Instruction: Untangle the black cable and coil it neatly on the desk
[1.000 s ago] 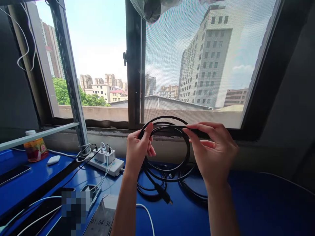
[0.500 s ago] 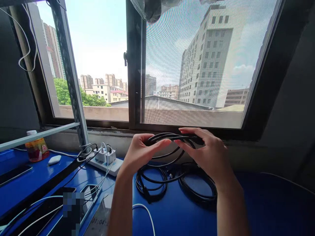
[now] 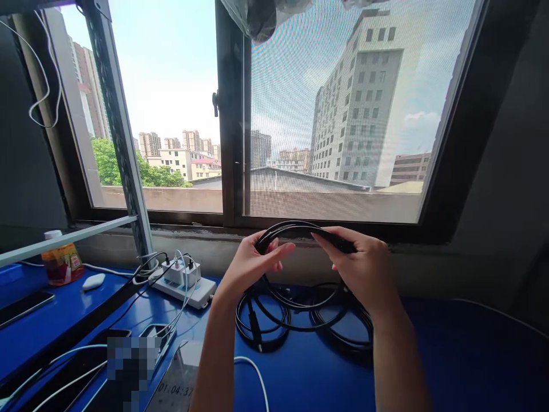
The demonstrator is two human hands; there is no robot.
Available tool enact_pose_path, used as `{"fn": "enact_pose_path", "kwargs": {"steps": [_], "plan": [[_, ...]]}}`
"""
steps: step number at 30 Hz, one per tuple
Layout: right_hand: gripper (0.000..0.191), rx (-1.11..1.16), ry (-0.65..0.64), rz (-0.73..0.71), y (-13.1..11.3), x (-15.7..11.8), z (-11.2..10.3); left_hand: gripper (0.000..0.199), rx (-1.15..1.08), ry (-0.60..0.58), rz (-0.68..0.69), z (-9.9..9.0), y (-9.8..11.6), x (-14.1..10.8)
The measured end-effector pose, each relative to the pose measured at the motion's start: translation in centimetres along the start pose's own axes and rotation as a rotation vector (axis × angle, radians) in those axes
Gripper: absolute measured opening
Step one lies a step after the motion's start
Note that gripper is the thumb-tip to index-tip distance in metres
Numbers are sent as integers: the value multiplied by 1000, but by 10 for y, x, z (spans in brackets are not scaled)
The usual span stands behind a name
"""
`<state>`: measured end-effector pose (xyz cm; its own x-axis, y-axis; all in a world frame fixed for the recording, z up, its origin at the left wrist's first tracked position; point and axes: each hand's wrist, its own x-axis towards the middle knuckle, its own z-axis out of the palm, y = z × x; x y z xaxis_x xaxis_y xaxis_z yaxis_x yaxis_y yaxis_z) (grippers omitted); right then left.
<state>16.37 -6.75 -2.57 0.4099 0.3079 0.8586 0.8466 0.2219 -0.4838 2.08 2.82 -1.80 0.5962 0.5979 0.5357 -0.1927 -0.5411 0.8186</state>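
Observation:
A looped black cable (image 3: 295, 227) is held up in front of the window sill, its strands arching between my two hands. My left hand (image 3: 257, 257) is closed round the left side of the loops, thumb pointing right. On the right side, my right hand (image 3: 358, 252) pinches the bundle between thumb and fingers. Lower loops of this cable hang beneath my hands over the table. Behind them on the blue table lie a coiled black cable (image 3: 244, 337) with a plug end at left and another coiled black cable (image 3: 343, 339) at right.
A white power strip (image 3: 201, 294) with chargers stands left on the blue table (image 3: 317, 383). Several phones, a display showing digits (image 3: 175, 386), a white cable (image 3: 259, 375), a bottle (image 3: 62, 263) and a metal rack post (image 3: 118, 126) are also at left.
The held cable's loops have been drawn into a rounder arch, with loops now hanging lower. My right-hand fingers have closed over the bundle. A plug end now shows on the left coil.

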Motion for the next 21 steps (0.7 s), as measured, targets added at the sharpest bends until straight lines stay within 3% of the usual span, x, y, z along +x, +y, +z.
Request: {"fn": "enact_pose_path", "kwargs": {"steps": [4,8,12,17,21], "plan": [[50,102,145,104,2,4,2,32,119,-32,-91,-2,-7,2],[59,183,156,254,4,7,9,37,102,-19,-256,0,-12,5],[56,230,22,348,12,8,16,46,82,32,-337,1,-15,8],[33,37,-262,338,24,6,14,47,-4,265,-307,-3,-18,13],[32,-23,-310,330,22,5,16,40,-77,330,-277,-2,-19,15]]}}
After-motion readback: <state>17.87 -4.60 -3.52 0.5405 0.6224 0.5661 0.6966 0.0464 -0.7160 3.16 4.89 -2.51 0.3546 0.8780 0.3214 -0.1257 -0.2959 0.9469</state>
